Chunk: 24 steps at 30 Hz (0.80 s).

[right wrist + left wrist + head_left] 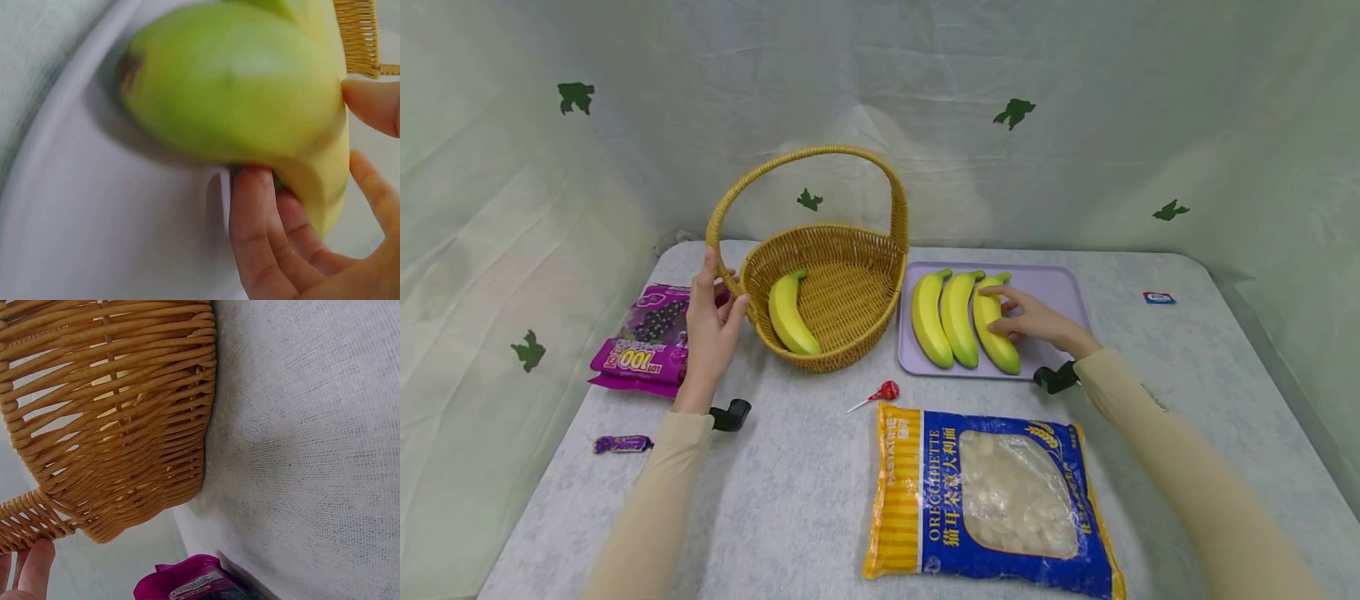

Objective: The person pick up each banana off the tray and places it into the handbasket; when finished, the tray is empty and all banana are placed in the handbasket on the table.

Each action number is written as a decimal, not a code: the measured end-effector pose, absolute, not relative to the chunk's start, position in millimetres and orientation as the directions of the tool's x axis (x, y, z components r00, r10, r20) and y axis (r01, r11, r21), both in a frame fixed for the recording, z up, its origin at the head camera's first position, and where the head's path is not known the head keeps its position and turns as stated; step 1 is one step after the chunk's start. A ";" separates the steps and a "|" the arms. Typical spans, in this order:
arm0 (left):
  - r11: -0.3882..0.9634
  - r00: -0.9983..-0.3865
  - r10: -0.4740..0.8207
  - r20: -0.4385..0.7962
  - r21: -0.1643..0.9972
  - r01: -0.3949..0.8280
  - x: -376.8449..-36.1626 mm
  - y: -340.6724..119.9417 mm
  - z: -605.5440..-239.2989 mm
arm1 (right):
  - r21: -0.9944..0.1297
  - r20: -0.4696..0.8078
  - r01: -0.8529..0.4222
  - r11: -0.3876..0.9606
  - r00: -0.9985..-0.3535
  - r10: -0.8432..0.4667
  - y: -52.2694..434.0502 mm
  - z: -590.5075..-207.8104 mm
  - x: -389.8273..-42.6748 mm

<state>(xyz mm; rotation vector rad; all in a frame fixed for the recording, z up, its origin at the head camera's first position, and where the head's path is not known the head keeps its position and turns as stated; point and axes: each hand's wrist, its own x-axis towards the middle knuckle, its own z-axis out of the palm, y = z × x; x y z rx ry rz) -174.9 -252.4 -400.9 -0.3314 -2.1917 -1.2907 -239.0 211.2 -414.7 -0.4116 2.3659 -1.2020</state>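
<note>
A wicker basket (823, 359) with a tall arched handle (808, 152) stands at the back, and one banana (793, 315) lies inside it. My left hand (709, 321) holds the handle's lower left end, thumb at the front; the left wrist view shows fingertips (40, 565) against the woven handle. On the lilac tray (1052, 287) lie three bananas side by side. My right hand (1033, 318) grips the rightmost banana (997, 337), thumb and fingers on its sides. In the right wrist view, some fingers (253, 231) reach under this banana (231, 87), which hides their tips.
A purple grape-printed bag (651, 337) lies left of the basket, with a small purple-wrapped candy (622, 444) nearer. A red lollipop (888, 391) lies in the middle, before a large blue-and-yellow pasta bag (996, 504). Far right is a small red-and-blue packet (1159, 297).
</note>
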 end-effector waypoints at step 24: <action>0.489 -0.801 -0.081 0.593 0.724 0.486 -174.5 -250.6 -402.3 | -0.916 -0.191 -0.079 0.392 -0.775 -0.603 143.3 -359.4 -224.7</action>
